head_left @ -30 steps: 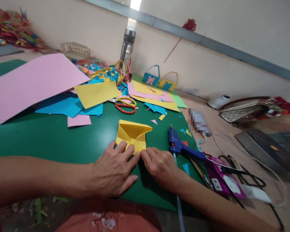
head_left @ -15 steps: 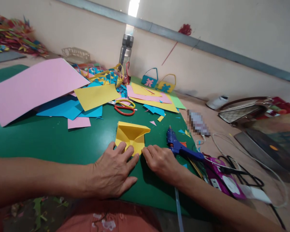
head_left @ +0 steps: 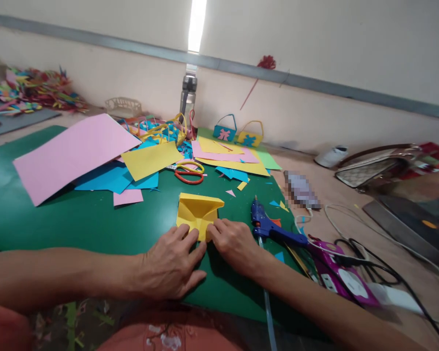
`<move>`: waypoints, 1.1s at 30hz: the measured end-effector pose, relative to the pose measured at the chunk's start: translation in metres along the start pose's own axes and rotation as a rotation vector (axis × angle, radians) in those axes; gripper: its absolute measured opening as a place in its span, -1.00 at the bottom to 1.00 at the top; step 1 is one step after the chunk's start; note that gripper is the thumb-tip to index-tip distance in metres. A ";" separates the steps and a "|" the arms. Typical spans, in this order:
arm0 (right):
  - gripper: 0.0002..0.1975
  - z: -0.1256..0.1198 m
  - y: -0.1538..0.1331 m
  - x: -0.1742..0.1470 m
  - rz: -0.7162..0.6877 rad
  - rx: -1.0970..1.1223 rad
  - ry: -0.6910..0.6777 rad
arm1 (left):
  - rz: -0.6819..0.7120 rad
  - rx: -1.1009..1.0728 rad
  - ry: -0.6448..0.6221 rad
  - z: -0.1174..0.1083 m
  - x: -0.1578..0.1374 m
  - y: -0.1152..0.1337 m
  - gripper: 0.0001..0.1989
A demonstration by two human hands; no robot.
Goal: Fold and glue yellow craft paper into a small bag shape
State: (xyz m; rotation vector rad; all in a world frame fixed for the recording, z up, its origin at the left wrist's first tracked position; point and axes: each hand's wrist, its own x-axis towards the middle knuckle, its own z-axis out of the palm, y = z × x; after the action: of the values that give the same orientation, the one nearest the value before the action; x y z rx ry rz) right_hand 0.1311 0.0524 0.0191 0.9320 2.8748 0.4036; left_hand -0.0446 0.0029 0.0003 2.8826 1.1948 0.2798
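Note:
A folded piece of yellow paper (head_left: 197, 214) lies on the green table mat (head_left: 157, 209) in front of me, its upper flap raised. My left hand (head_left: 173, 261) rests on its lower left part, fingers spread and thumb stretched out to the right. At the lower right edge of the paper, my right hand (head_left: 234, 241) has its fingers curled, with the tips on the paper. Whether they pinch the edge or press it down is partly hidden. To the right of that hand lies a blue glue gun (head_left: 265, 224) with a clear glue stick (head_left: 268, 307) hanging from it.
Scissors (head_left: 189, 173) lie beyond the yellow paper. Pink (head_left: 76, 156) and blue sheets (head_left: 106, 178) are stacked at left. Two small paper bags (head_left: 250, 139) stand by the wall. A purple power strip (head_left: 344, 278) with cables, a phone (head_left: 300, 189) and a handbag (head_left: 376, 168) are at right.
My right hand has moved left, further onto the yellow paper's lower edge. My left hand stays on the paper. The whole view has tilted and shifted slightly.

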 end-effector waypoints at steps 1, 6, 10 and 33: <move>-0.86 -0.001 -0.001 -0.003 0.024 0.022 0.017 | 0.022 0.005 0.015 0.002 -0.001 0.000 -0.65; -0.61 0.000 -0.008 -0.008 0.025 0.188 0.055 | 0.093 0.014 0.159 0.007 -0.005 -0.002 -0.73; -0.62 0.008 -0.011 -0.003 -0.025 0.202 0.037 | 0.123 -0.092 0.182 0.003 -0.007 -0.010 -0.70; -0.57 0.015 -0.015 -0.004 -0.050 0.106 0.091 | -0.382 -0.257 0.247 0.012 0.000 -0.047 -0.84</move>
State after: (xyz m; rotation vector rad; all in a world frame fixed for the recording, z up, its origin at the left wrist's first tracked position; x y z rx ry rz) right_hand 0.1285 0.0413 0.0003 0.8765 3.0213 0.2991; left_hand -0.0757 0.0374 -0.0156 2.3929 1.5791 0.7316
